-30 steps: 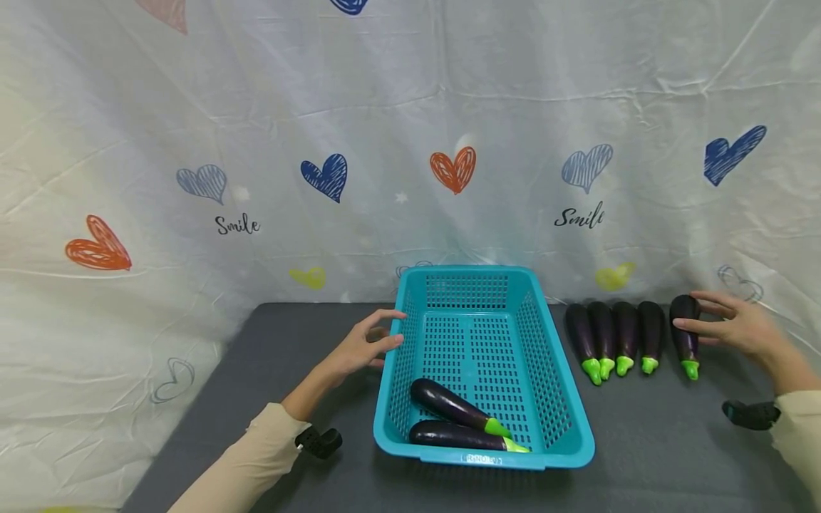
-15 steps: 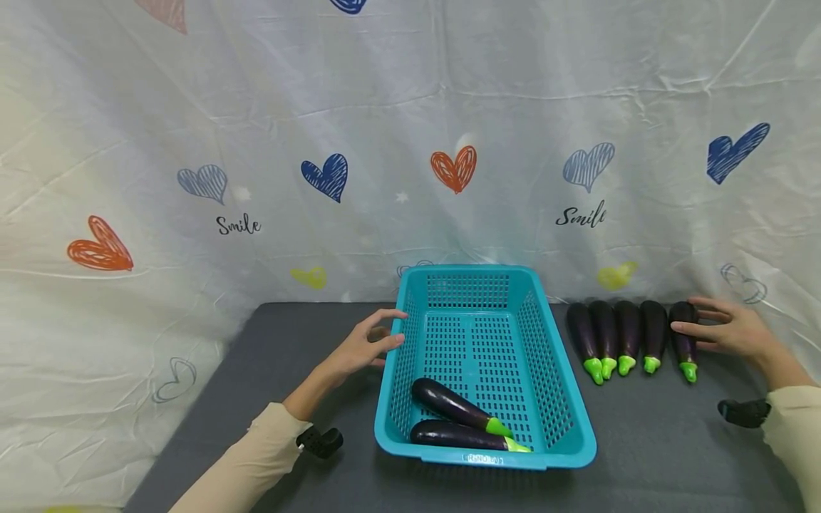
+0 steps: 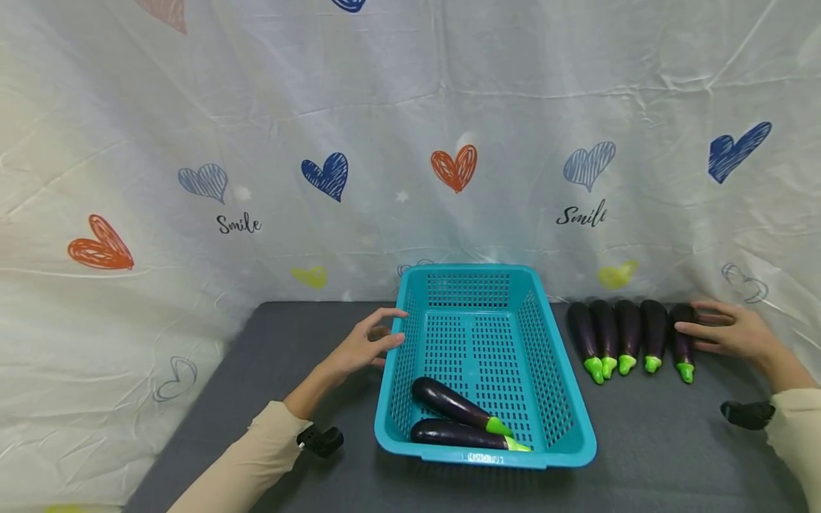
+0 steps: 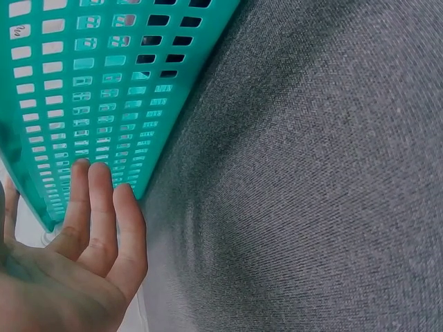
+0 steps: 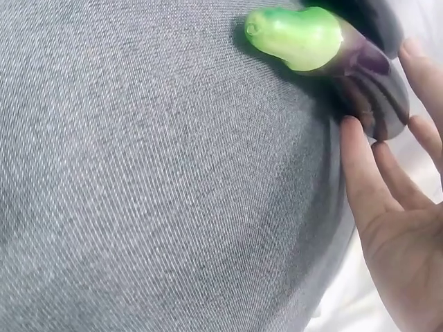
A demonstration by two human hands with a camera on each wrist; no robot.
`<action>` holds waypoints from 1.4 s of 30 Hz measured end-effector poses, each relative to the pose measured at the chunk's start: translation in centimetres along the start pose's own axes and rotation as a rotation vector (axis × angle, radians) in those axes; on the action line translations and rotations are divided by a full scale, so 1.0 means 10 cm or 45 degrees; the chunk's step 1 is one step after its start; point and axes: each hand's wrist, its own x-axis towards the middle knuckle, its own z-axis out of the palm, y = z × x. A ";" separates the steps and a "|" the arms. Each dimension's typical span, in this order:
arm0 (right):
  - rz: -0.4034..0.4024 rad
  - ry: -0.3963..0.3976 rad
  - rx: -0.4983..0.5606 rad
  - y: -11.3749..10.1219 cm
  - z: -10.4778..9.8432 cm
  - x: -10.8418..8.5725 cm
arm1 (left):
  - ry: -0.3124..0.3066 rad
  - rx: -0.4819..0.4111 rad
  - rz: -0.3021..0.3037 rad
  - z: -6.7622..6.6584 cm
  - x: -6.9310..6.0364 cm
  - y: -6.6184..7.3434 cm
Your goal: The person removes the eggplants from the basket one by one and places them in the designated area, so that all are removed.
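Note:
In the head view, a turquoise plastic basket point(image 3: 485, 459) holds two dark purple eggplants, an upper one point(image 3: 452, 402) and a lower one point(image 3: 455, 433), near its front wall. My left hand point(image 3: 359, 349) is at the basket's left rim, thumb and index finger on the edge. In the left wrist view, the other three fingers point(image 4: 101, 207) extend straight along its outer wall. At the right, my right hand point(image 3: 737, 330) touches the rightmost eggplant point(image 3: 683, 349) with extended fingers, the thumb over its top. The right wrist view shows fingertips point(image 5: 351, 128) against its side.
Several more eggplants point(image 3: 628, 335) lie side by side between the basket and my right hand, green stems toward me. The dark grey tabletop point(image 3: 673, 442) ends at a white curtain point(image 3: 385, 107) printed with hearts.
The rightmost eggplant has shifted left, closer to the row. My right hand went left with it, then its thumb eased slightly back to the right. The left hand stays put.

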 end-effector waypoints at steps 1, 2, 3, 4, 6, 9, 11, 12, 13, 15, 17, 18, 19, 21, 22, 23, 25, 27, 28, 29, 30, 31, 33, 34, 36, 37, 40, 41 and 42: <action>-0.001 0.008 -0.010 0.00 0.00 -0.01 | 0.000 0.000 0.001 0.00 0.00 0.00; -0.005 0.017 -0.026 0.01 0.00 -0.01 | 0.001 0.002 0.001 0.00 0.00 0.00; -0.008 0.024 -0.043 0.02 -0.01 -0.01 | 0.001 0.001 0.001 0.00 0.00 0.00; -0.010 0.028 -0.059 0.02 -0.01 -0.01 | 0.002 -0.001 0.000 0.00 0.00 0.00; -0.019 0.037 -0.076 0.03 -0.03 -0.01 | 0.002 -0.006 -0.001 0.00 0.00 0.00; -0.037 0.051 -0.104 0.02 -0.05 -0.01 | 0.004 -0.006 0.000 0.00 0.00 0.00; -0.058 0.069 -0.128 0.00 -0.06 -0.03 | 0.005 -0.006 0.002 0.00 0.00 0.00; -0.066 0.079 -0.146 -0.01 -0.06 -0.05 | 0.006 -0.004 0.004 0.00 0.00 0.00; -0.073 0.091 -0.164 -0.02 -0.07 -0.06 | 0.005 -0.006 0.005 0.01 0.00 0.00; -0.092 0.121 -0.190 -0.05 -0.08 -0.07 | 0.004 -0.006 0.007 0.01 0.01 -0.01; -0.124 0.147 -0.211 -0.08 -0.09 -0.08 | 0.002 -0.007 0.007 0.01 0.01 -0.01; -0.140 0.161 -0.224 -0.10 -0.10 -0.08 | 0.001 -0.006 0.007 0.01 0.01 0.00; -0.158 0.174 -0.229 -0.12 -0.10 -0.08 | 0.001 -0.006 0.006 0.01 0.01 0.00; -0.189 0.194 -0.236 -0.18 -0.10 -0.09 | 0.001 -0.007 0.006 0.01 0.00 0.00; -0.201 0.196 -0.244 -0.21 -0.09 -0.09 | 0.000 -0.009 0.006 0.01 0.00 0.01; -0.209 0.198 -0.249 -0.25 -0.08 -0.09 | 0.000 -0.009 0.006 0.01 0.00 0.01; -0.229 0.183 -0.256 -0.32 -0.06 -0.08 | -0.002 -0.013 0.008 0.01 0.00 0.01; -0.253 0.168 -0.253 -0.40 -0.03 -0.07 | -0.005 -0.017 0.011 0.01 -0.01 0.01; -0.265 0.151 -0.235 -0.44 -0.01 -0.06 | -0.006 -0.019 0.012 0.01 -0.01 0.01; -0.276 0.131 -0.207 -0.49 0.00 -0.06 | -0.005 -0.019 0.011 0.01 -0.01 0.01; -0.286 0.109 -0.181 -0.54 0.01 -0.05 | -0.006 -0.021 0.012 0.01 -0.01 0.01; -0.290 0.094 -0.143 -0.59 0.03 -0.05 | -0.005 -0.021 0.012 0.01 -0.02 0.00; -0.303 0.070 -0.098 -0.70 0.08 -0.04 | -0.003 -0.022 0.009 0.01 -0.02 0.00; -0.309 0.060 -0.084 -0.76 0.10 -0.04 | -0.001 -0.020 0.005 0.01 -0.02 0.01; -0.324 0.047 -0.079 -0.88 0.16 -0.03 | 0.003 -0.018 0.000 0.01 -0.02 0.00; -0.333 0.047 -0.081 -0.95 0.20 -0.03 | 0.006 -0.016 -0.004 0.01 -0.01 0.00; -0.351 0.028 -0.104 -1.15 0.31 -0.02 | 0.010 -0.009 -0.011 0.01 0.00 0.00; -0.361 0.017 -0.102 -1.21 0.35 -0.01 | 0.011 -0.009 -0.010 0.01 0.00 -0.01; -0.369 0.006 -0.097 -1.27 0.40 -0.01 | 0.012 -0.007 -0.009 0.01 0.00 -0.01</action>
